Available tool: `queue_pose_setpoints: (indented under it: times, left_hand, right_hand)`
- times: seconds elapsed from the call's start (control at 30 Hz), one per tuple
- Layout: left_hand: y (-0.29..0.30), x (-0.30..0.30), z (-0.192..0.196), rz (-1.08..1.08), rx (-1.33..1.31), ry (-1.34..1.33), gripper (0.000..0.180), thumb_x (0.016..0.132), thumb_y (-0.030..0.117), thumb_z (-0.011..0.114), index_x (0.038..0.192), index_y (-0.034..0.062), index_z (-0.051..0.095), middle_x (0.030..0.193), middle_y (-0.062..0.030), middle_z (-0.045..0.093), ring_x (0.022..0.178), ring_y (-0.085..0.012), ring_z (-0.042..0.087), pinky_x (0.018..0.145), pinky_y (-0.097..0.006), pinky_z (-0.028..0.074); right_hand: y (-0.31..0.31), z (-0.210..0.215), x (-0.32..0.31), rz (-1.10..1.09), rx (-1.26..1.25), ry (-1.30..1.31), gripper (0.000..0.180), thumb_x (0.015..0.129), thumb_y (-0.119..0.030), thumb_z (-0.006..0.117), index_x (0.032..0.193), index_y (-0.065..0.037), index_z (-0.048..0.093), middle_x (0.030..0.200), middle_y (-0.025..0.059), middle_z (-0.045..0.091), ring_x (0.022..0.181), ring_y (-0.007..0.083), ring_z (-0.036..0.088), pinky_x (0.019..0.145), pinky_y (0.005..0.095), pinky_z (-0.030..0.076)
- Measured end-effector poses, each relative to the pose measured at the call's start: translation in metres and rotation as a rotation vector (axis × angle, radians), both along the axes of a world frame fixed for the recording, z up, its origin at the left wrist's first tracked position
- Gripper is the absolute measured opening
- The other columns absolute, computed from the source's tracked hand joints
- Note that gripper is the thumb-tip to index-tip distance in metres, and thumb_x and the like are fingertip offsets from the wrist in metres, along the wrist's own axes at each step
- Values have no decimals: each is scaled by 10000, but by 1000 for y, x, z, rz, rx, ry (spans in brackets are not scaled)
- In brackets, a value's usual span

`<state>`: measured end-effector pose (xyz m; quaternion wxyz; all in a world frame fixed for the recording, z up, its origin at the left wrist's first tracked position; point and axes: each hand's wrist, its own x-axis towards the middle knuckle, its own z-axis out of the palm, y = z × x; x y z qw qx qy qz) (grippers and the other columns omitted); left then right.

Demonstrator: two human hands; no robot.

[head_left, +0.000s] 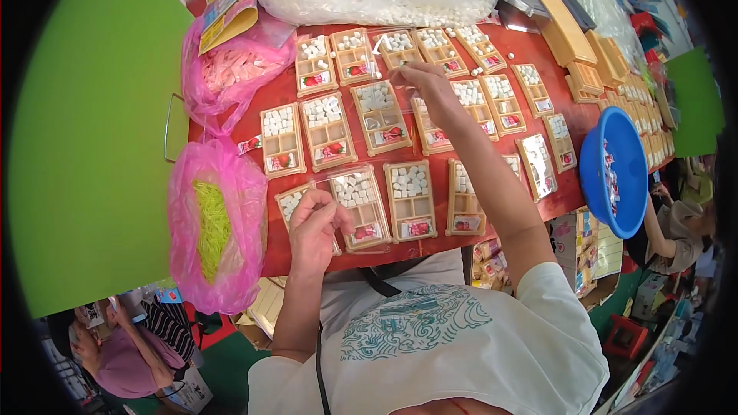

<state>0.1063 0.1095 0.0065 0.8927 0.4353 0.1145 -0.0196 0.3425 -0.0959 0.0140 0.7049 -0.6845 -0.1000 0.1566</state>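
My left hand [314,224] is curled at the near left of the table, its fingers drawn in beside a compartment tray [355,198]. White cubes fill that tray's big section, and a small packet with a strawberry picture lies in a lower one. Glossy clear plastic shows along its edge; whether my fingers grip it is hidden. My right hand [427,86] reaches over the far trays with bent fingers close together, next to a tray [400,44] of white cubes. What these fingers hold, if anything, cannot be made out. Another filled tray [377,107] sits between the two hands.
Several similar trays cover the red table [307,175]. A large clear bag of white pieces [369,0] lies behind them. Pink bags hold pink pieces [234,68] and yellow-green shreds [209,215] at left. A blue basin [626,161] and stacked trays [588,81] stand at right.
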Motion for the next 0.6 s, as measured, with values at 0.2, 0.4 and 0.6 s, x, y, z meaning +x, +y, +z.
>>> queue_pose_setpoints:
  times: [0.2, 0.4, 0.6]
  left_hand:
    - [9, 1, -4, 41, -35, 7, 61, 924, 84, 523, 968, 42, 526, 786, -104, 639, 655, -184, 618, 603, -291, 495]
    - [11, 5, -5, 48, -42, -4, 56, 926, 81, 517, 970, 46, 524, 788, -106, 640, 658, -182, 617, 603, -287, 495]
    - [11, 6, -7, 43, -51, -41, 67, 942, 76, 486, 981, 30, 516, 791, -121, 639, 669, -189, 619, 626, -305, 507]
  right_hand:
    - [18, -5, 20, 26, -108, 50, 305, 919, -287, 535, 1020, -27, 657, 1001, 59, 655, 996, 152, 601, 828, 319, 449]
    - [19, -4, 18, 45, -227, 83, 320, 940, -314, 509, 1002, -30, 644, 992, 54, 655, 1002, 142, 601, 822, 319, 463]
    - [16, -10, 14, 64, -249, 6, 328, 942, -328, 504, 996, -33, 636, 978, 56, 657, 988, 149, 604, 795, 316, 477]
